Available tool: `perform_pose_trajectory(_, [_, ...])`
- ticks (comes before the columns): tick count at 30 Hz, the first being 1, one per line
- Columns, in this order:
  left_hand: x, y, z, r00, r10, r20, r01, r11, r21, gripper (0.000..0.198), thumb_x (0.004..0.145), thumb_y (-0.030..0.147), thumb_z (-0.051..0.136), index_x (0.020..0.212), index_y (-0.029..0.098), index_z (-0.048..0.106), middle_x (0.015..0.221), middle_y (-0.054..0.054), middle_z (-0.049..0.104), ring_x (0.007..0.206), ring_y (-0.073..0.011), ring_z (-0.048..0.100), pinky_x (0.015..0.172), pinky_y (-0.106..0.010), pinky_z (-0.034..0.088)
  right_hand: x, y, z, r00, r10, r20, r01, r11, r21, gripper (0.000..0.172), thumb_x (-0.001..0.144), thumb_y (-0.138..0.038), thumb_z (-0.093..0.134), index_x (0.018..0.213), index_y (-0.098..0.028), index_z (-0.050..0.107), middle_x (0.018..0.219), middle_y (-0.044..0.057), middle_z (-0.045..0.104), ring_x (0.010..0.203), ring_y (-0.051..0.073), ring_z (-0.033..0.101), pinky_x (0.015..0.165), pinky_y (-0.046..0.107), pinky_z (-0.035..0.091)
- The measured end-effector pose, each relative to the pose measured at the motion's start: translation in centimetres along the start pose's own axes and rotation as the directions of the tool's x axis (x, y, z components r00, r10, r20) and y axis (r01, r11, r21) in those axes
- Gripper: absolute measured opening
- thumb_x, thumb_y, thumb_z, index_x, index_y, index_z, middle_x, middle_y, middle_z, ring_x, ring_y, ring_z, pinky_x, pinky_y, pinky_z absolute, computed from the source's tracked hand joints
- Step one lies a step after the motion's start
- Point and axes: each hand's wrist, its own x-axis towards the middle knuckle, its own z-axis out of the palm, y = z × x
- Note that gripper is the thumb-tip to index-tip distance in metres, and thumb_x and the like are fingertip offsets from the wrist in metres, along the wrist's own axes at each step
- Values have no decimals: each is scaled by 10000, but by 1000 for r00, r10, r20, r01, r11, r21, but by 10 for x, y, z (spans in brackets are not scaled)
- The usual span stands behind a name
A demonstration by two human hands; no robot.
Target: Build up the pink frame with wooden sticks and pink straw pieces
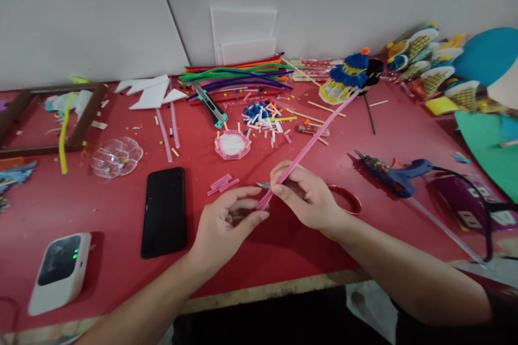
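My right hand (305, 194) pinches a bundle of long pink pipe cleaners (311, 143) between thumb and fingers. The bundle slants up and away to the right. At its lower end, the thumb and fingers of my left hand (229, 221) close around the tips, which fan out slightly. Beneath my right hand lie scissors with a red handle (351, 199), their pointed blade showing at its left; the middle is hidden. Several short pink cut pieces (222, 184) lie just beyond my left hand. Farther back sits a pink-rimmed white disc (232, 144) with small pegs around its edge.
A black phone (163, 212) and a white device (60, 272) lie left. A teal cutter (208, 103), coloured pipe cleaners (243, 73) and cut bits (263, 117) are behind. A blue glue gun (394, 172) with its cord lies right, near a blue decorated figure (350, 73).
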Motion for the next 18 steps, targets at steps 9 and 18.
perform_pose_trajectory(9, [-6,4,-4,958,265,-113,-224,932,284,95,787,259,750,843,324,791,792,20,783,720,-197,720,771,-299,570,-2,-3,5,997,76,-4,-74,978,193,175,932,-355,580,844,-204,585,856,34,575,767,142,559,661,267,486])
perform_pose_trajectory(18, [-5,6,-4,958,250,-136,-209,942,262,30,796,309,748,810,293,770,794,24,768,706,-169,699,727,-261,556,-3,-6,6,999,22,-23,-15,968,251,110,933,-281,588,859,-202,613,866,29,563,784,131,574,694,265,491])
